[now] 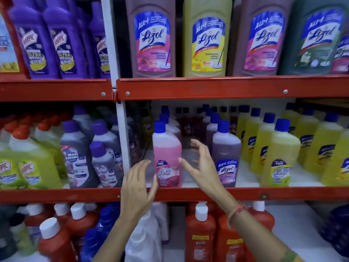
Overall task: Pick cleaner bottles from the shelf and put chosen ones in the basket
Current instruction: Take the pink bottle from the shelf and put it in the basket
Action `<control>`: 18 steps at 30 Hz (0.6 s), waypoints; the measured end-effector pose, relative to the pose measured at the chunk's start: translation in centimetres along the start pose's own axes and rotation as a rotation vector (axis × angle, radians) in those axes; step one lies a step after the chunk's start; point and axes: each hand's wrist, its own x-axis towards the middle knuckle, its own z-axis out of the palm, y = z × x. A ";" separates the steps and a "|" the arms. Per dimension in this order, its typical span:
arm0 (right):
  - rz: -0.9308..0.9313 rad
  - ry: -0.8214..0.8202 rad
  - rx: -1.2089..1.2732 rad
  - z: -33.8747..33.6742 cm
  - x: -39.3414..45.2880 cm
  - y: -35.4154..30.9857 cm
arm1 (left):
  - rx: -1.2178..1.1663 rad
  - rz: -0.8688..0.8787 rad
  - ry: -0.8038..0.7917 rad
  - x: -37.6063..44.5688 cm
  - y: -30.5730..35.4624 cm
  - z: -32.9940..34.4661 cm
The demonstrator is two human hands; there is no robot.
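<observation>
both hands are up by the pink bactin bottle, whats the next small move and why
Probably close both hands onto the pink Bactin bottle. The left hand and right hand sit open on either side of it, neither clearly gripping yet, and it stands upright at the front edge of the red shelf.

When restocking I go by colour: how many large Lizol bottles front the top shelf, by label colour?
Large plastic Lizol bottles with pink labels: 2
Yellow-labelled Lizol bottle: 1
Green-labelled Lizol bottle: 1
Total: 4; a fifth bottle at the right edge is cut off, uncounted.
</observation>
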 end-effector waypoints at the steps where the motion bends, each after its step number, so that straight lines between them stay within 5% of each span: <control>1: 0.053 -0.035 0.021 0.6 0.2 0.0 | -0.010 -0.018 -0.016 -0.2 -0.4 0.1; 11: 0.387 -0.204 0.268 5.0 2.2 2.0 | 0.123 0.044 -0.108 -2.3 -2.6 1.9; 18: 0.280 -0.108 0.325 4.3 1.0 1.1 | 0.159 0.005 -0.136 -3.1 -2.0 1.8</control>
